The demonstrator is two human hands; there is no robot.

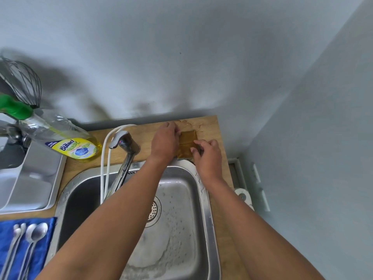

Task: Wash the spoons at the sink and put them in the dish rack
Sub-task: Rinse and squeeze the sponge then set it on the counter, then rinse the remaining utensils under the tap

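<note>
Several metal spoons (30, 237) lie on a blue cloth (43, 251) at the lower left, left of the steel sink (203, 199). A brownish-yellow sponge (186, 143) lies on the wooden counter behind the sink's back right corner. My left hand (164, 141) rests at the sponge's left edge, fingertips touching it. My right hand (207, 156) is on the sponge's near right part with fingers curled over its edge. Neither hand holds a spoon.
A tap (123, 150) with a white hose (106, 158) stands at the sink's back left. A dish-soap bottle (66, 142) leans by the steel dish rack (34, 178) at the left, with a whisk (22, 81) above. Walls close in behind and right.
</note>
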